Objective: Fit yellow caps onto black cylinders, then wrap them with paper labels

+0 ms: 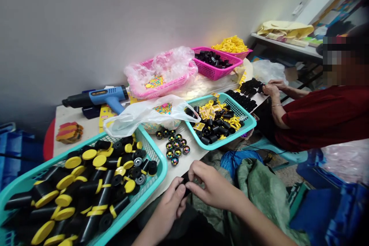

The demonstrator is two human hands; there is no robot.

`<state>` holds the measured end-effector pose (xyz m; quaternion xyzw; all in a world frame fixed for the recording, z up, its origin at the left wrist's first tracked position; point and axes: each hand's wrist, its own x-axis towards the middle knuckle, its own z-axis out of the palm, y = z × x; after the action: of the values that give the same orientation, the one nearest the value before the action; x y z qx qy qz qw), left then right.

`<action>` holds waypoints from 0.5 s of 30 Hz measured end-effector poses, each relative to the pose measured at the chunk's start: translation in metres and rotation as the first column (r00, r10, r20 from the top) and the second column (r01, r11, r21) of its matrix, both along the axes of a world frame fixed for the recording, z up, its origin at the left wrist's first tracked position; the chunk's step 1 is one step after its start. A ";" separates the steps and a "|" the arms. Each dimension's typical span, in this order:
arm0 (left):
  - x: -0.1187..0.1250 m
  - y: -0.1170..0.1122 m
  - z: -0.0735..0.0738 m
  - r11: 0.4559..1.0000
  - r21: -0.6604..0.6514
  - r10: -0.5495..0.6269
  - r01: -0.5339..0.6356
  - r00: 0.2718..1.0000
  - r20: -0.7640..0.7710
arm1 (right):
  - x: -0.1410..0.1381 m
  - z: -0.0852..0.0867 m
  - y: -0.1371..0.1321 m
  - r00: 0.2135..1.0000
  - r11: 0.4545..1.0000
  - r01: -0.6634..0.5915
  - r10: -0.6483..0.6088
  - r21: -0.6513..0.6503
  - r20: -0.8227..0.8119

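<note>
My left hand (170,205) and my right hand (211,186) meet just below the table edge, both pinched on a small black tube part (186,180) held between the fingertips. Just above them on the table stand several short black caps filled with coloured beads (175,148). At my left lies a teal basket (152,182) heaped with black tubes with yellow caps (83,188).
A second teal basket (248,125) holds black and yellow parts. A clear bag of beads (150,115), a blue heat gun (100,98) and pink baskets (215,71) lie behind. Another person in a red shirt (319,117) handles black parts at the right.
</note>
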<state>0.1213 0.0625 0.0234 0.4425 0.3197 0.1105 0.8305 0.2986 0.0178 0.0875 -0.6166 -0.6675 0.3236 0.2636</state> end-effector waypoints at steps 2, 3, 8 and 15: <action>0.006 0.003 0.009 0.982 0.184 -0.036 0.050 0.996 -0.082 | 0.009 -0.006 -0.003 0.995 0.998 -0.054 0.057 -0.036 0.086; 0.009 0.005 0.015 0.956 0.281 -0.056 0.087 0.991 -0.119 | 0.013 -0.008 -0.003 0.989 0.993 -0.100 0.107 -0.070 0.102; 0.021 0.016 0.039 0.799 0.526 -0.178 0.291 0.951 -0.254 | 0.039 -0.022 -0.004 0.961 0.961 -0.276 0.276 -0.022 -0.009; 0.035 0.043 0.077 0.783 0.618 0.160 0.069 0.938 -0.307 | 0.118 -0.011 -0.030 0.959 0.967 0.026 0.048 0.255 -0.279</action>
<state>0.1563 0.1059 0.1004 0.6946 0.4159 0.1507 0.5673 0.4168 -0.0117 0.0760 -0.5210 -0.6625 0.3211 0.4319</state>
